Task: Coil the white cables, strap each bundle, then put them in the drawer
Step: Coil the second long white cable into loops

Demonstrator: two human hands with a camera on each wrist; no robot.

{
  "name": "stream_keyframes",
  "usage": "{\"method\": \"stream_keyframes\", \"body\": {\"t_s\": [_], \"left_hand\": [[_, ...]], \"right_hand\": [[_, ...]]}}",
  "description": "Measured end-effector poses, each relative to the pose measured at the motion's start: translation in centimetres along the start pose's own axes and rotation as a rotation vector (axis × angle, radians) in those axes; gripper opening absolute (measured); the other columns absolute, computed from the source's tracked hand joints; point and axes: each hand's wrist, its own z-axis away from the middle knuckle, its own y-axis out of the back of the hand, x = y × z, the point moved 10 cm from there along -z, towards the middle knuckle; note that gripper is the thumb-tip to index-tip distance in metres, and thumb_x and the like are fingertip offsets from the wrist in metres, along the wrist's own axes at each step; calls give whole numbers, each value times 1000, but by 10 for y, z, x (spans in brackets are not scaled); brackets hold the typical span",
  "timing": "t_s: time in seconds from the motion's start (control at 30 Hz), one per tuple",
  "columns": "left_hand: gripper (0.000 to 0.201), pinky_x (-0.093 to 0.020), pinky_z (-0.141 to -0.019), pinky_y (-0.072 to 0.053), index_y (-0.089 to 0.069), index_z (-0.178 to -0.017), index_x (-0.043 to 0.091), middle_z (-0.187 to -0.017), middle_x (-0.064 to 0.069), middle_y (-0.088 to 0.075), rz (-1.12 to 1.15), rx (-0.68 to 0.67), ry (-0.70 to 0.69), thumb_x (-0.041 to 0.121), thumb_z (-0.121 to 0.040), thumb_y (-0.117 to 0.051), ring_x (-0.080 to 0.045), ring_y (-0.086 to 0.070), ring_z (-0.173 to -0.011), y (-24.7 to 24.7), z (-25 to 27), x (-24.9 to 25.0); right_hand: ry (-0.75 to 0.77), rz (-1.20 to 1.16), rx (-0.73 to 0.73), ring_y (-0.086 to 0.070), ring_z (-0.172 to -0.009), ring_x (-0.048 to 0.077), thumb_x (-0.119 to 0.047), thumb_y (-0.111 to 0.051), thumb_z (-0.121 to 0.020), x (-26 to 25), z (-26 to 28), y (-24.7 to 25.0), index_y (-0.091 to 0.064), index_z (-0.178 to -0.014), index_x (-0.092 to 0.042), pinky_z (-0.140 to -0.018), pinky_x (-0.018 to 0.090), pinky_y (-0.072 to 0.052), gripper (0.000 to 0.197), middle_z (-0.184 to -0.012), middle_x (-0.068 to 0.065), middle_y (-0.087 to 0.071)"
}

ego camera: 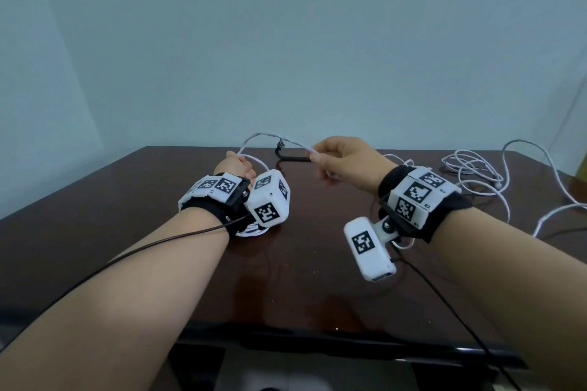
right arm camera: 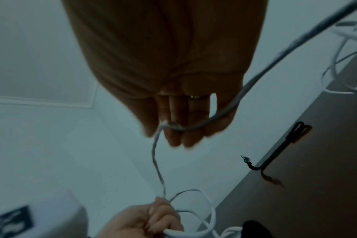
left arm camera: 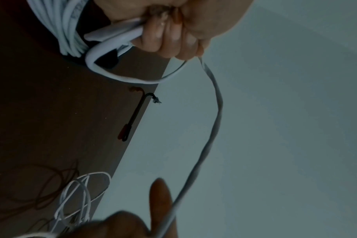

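Above desk: left hand, 10 o'clock, grip clamped on coil; right hand, 1 o'clock, grip pinching cable raised between.

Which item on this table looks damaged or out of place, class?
The short black strap lying at the table's far edge: one end bends upward and looks frayed, with loose threads showing. Beyond it, the loose white cables on the right lie in a tangle, not yet coiled.
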Motion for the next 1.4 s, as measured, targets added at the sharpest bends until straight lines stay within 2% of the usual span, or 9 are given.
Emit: {"method": "stream_keyframes", "body": {"t_s": [0.27,0.53,0.77,0.87,0.97,1.03,1.17,1.3,1.4], "left_hand": [[41,-17,-27,-17,-41,-69,18,-36,5,-24,317,-214,38,43,-100,-37,-6,-20,-26,-18,6,4],[47,-16,-30,-17,-53,-64,17,-37,6,-26,475,-609,142,46,-97,-40,-6,-23,-27,-79,43,9],[28,-15,-31,-22,-59,-106,21,-45,10,-44,407,-496,-80,40,-99,-40,-4,-23,-30,-66,26,27],[29,-12,-29,-24,-55,-106,21,-82,12,-72,487,-517,-94,37,-102,-31,-4,-26,-27,-57,19,37],[32,-12,-29,-24,-52,-114,20,-118,17,-63,511,-460,-64,35,-104,-26,-6,-26,-26,-45,12,36],[32,-13,-29,-24,-48,-121,21,-113,14,-62,470,-404,-39,36,-104,-26,-6,-25,-26,-37,10,33],[36,-11,-31,-19,-51,-85,16,-87,7,-64,313,-359,52,39,-102,-31,-4,-23,-27,-40,18,10],[36,-13,-28,-20,-42,-72,18,-61,2,-69,433,-468,171,39,-101,-35,-5,-24,-25,-63,25,-5],[36,-13,-29,-21,-45,-75,16,-70,1,-72,390,-480,61,38,-101,-35,-4,-24,-26,-71,28,4]], "right_hand": [[-14,634,371,-60,-86,31,-16,-43,-97,21,-1,50,-64,-103,-8,-77,34,-49,23,-92,13,-67],[-206,1160,-40,-52,-75,26,-4,-40,-88,42,1,7,-53,-95,-19,-65,33,-43,21,-88,3,-58],[-30,749,63,-59,-93,30,-13,-52,-93,36,3,14,-40,-122,-11,-81,41,-50,32,-106,12,-59],[-16,558,242,-61,-86,30,-17,-49,-94,43,8,45,-46,-120,-13,-76,38,-50,26,-92,12,-63],[59,380,312,-60,-77,23,-29,-57,-92,48,18,60,-48,-115,-22,-72,34,-50,26,-83,5,-64],[142,351,383,-58,-72,22,-27,-59,-91,44,27,67,-54,-106,-21,-69,32,-49,17,-78,0,-62],[146,677,513,-53,-72,20,-29,-46,-96,24,29,75,-59,-94,-21,-62,29,-42,16,-77,-6,-59],[-156,1216,210,-52,-67,27,-6,-43,-86,28,8,49,-59,-85,-18,-56,26,-37,20,-76,0,-58],[-64,1490,-61,-50,-70,22,-4,-46,-86,24,5,5,-65,-89,-18,-52,27,-31,24,-73,-2,-55]]}}
